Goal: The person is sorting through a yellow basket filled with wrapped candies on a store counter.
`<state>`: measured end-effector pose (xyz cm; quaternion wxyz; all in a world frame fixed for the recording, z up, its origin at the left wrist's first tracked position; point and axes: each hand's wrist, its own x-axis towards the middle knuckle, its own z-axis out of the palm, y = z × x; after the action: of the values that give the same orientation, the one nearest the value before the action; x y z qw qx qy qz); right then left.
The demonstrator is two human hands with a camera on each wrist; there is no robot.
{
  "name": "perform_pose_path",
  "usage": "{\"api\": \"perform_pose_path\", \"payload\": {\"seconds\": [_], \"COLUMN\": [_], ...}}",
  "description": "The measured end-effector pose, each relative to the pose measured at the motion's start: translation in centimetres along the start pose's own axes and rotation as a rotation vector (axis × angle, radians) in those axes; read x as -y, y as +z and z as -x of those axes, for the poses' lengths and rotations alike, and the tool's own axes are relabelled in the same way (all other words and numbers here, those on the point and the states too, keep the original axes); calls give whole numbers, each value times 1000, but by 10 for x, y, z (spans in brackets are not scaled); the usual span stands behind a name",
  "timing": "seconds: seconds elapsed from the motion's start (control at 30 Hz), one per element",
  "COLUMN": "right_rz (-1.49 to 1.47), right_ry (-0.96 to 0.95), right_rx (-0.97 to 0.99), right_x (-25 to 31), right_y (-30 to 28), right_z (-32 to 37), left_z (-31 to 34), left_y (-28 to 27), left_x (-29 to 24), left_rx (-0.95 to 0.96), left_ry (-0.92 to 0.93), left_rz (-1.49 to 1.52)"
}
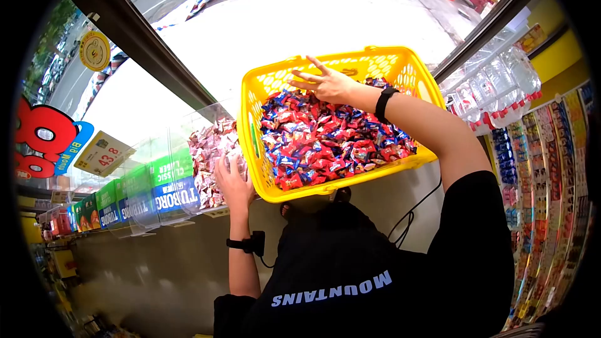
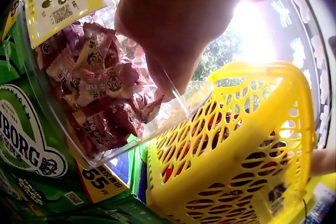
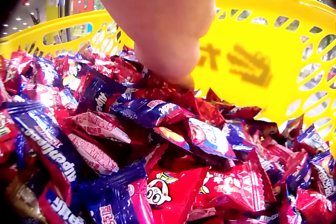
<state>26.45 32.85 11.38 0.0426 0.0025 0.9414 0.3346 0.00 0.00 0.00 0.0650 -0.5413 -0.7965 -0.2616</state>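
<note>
Red and blue wrapped candies (image 1: 332, 131) fill a yellow plastic basket (image 1: 350, 183). My right hand (image 1: 335, 86), fingers spread, is above the candies by the basket's far rim. In the right wrist view, candies (image 3: 173, 192) lie close below that hand (image 3: 163, 29). My left hand (image 1: 235, 184) reaches over pink wrapped candies (image 1: 210, 150) in a clear bin, its fingers extended. The left wrist view has this hand (image 2: 178, 29) at the clear bin (image 2: 181, 109) wall, above the pink-wrapped candies (image 2: 100, 85); some fingers are hidden there.
Green Tuborg boxes (image 1: 172, 178) line the left side below the bin. A price card (image 1: 105, 153) stands above them. Bottles (image 1: 501, 81) are stacked on the right, beside shelves of small packets (image 1: 544, 194). A black cable (image 1: 410, 216) hangs near the basket.
</note>
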Motion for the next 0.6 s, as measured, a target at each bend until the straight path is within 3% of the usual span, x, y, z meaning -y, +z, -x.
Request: {"api": "perform_pose_path", "payload": {"seconds": [0.07,0.2,0.3,0.33,0.43,0.6], "right_rz": [33,-354,-471,-472,-643,-792], "right_ry": [-13,-1,116,155,256,308], "right_rx": [-12,9,-105,-119,-418,-488], "right_x": [-10,-25,-29,-30,-13,49], "right_y": [-6,-31,-58,-77,-132,-198], "right_z": [1,2,6,11,39,88], "left_z": [-3,2,-4,-4,-11,-20], "left_y": [-2,-1,6,-1,-47,-121], "left_x": [-1,-1,10,6,-18,-73], "left_rx": [15,-18,-76,-94,-156,-299], "left_ry": [-11,10,2,0,-2,116], "left_rz": [-14,-36,-36,0,107,217]}}
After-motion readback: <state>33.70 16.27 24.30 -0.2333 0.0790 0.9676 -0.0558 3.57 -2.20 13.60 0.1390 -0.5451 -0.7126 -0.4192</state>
